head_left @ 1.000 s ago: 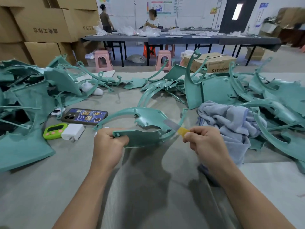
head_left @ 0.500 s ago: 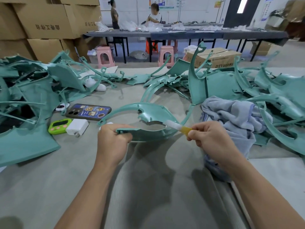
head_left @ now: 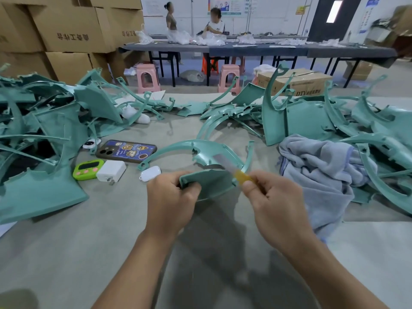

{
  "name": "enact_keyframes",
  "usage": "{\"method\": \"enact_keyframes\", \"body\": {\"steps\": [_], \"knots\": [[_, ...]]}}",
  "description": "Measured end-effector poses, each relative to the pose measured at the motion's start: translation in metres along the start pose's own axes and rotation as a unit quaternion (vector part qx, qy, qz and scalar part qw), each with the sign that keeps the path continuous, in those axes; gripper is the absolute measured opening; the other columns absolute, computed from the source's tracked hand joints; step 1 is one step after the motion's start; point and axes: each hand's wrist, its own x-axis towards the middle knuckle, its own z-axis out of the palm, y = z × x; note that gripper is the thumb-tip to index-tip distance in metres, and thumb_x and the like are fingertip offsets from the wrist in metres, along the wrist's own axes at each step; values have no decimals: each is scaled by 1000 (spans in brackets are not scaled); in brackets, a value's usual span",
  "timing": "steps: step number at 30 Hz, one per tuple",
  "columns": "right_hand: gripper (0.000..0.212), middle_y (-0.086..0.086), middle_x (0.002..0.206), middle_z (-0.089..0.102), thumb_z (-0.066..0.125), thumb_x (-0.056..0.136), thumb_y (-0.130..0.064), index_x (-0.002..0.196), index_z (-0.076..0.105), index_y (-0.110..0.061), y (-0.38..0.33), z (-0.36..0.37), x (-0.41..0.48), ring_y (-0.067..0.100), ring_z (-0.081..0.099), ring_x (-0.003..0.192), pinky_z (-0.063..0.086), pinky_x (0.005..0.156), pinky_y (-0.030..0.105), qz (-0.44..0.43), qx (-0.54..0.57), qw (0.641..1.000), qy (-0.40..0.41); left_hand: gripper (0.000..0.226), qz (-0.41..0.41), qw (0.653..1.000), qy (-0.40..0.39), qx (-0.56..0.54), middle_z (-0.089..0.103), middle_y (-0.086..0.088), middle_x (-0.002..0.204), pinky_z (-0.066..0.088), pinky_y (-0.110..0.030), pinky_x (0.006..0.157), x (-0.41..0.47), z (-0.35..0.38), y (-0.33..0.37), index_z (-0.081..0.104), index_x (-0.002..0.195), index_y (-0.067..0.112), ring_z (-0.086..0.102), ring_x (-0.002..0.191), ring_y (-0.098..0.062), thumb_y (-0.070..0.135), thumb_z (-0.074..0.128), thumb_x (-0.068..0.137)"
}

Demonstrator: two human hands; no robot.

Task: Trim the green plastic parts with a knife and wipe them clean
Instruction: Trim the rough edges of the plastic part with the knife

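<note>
**Trimming one green part, knife laid across it**

Grips one green part (head_left: 209, 182) by its near panel in the curled fingers of the left hand (head_left: 171, 197), thumb on top. Pinches one knife (head_left: 239, 176) by its yellow handle in the curled fingers of the right hand (head_left: 274, 204), with the blurred blade lying across the part just beyond the fingertips.

Left of the left fingers: one phone (head_left: 127, 151), one green timer (head_left: 88, 169), one white charger (head_left: 111, 171), and one white case (head_left: 150, 173) just beside the knuckles. Right of the right fingers: one grey towel (head_left: 323, 170), crumpled. Beyond both sets of fingers: a left heap (head_left: 44, 130) and a right heap (head_left: 312, 121) of green parts, too tangled to count.

Against half a second ago: hands drawn closer together, more yellow handle showing, blade tip farther up the part's inner curve.
</note>
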Motion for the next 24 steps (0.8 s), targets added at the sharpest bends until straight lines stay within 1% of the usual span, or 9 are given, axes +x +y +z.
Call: {"method": "enact_keyframes", "body": {"steps": [3, 6, 8, 13, 15, 18, 20, 22, 24], "knots": [[35, 1, 53, 48, 64, 94, -21, 64, 49, -14, 8, -11, 8, 20, 45, 60, 35, 58, 31, 20, -51, 995, 81, 23, -30, 999, 10, -23, 24, 3, 51, 20, -22, 43, 2, 0, -1, 37, 53, 14, 25, 53, -11, 14, 57, 63], [28, -8, 56, 48, 59, 94, -29, 69, 52, -20, 0, -3, -3, 8, 42, 53, 32, 50, 19, -42, 16, 998, 32, 16, -37, 999, 12, -22, 28, 5, 51, 21, -21, 43, 4, 1, -4, 42, 57, 12, 26, 50, -12, 16, 57, 63], [28, -8, 57, 46, 59, 96, -29, 70, 50, -21, -2, 6, -6, 7, 39, 51, 32, 50, 20, -56, 17, 998, -14, 16, -33, 999, 12, -21, 29, 5, 50, 21, -21, 42, 5, 2, -7, 43, 59, 11, 27, 50, -12, 16, 58, 64], [41, -4, 60, 51, 65, 95, -18, 60, 42, -18, 11, -1, 8, 17, 43, 58, 33, 54, 24, 19, -43, 996, 71, 24, -43, 999, 7, -26, 25, 6, 50, 21, -26, 43, 3, 5, -8, 38, 58, 6, 23, 51, -11, 17, 58, 62], [42, -8, 58, 50, 64, 96, -17, 60, 43, -26, 8, 2, 4, 10, 43, 55, 33, 52, 17, 8, -23, 997, 78, 21, -83, 995, -29, -57, 35, 8, 50, 32, -32, 45, 4, 7, -10, 47, 56, 4, 30, 52, -11, 21, 58, 62], [31, -6, 59, 51, 62, 98, -23, 69, 51, -26, 2, 11, -3, 10, 44, 55, 33, 51, 18, -16, 14, 997, 71, 33, -124, 983, -129, -31, 69, -1, 69, 53, -43, 67, 6, 9, -11, 69, 81, 6, 61, 69, -23, 35, 61, 66], [26, -3, 58, 48, 59, 97, -29, 73, 52, -24, -3, 14, -6, 12, 41, 53, 31, 49, 22, -33, 55, 996, 55, 34, -104, 981, -165, -3, 72, 0, 74, 54, -37, 70, 2, 12, -12, 73, 90, 13, 66, 76, -22, 41, 66, 72], [22, -5, 57, 44, 57, 94, -33, 75, 51, -25, -10, 15, -10, 10, 39, 51, 31, 48, 24, -71, 72, 995, 21, 25, -95, 984, -153, 15, 70, 2, 68, 52, -32, 63, 0, 16, -14, 71, 82, 16, 64, 66, -17, 41, 71, 77], [22, -2, 58, 45, 56, 93, -35, 75, 50, -23, -14, 15, -14, 15, 40, 51, 32, 49, 26, -100, 33, 994, -11, 26, -93, 986, -133, 40, 66, 2, 62, 45, -27, 56, 0, 18, -15, 66, 73, 16, 55, 56, -14, 41, 72, 77]]}}
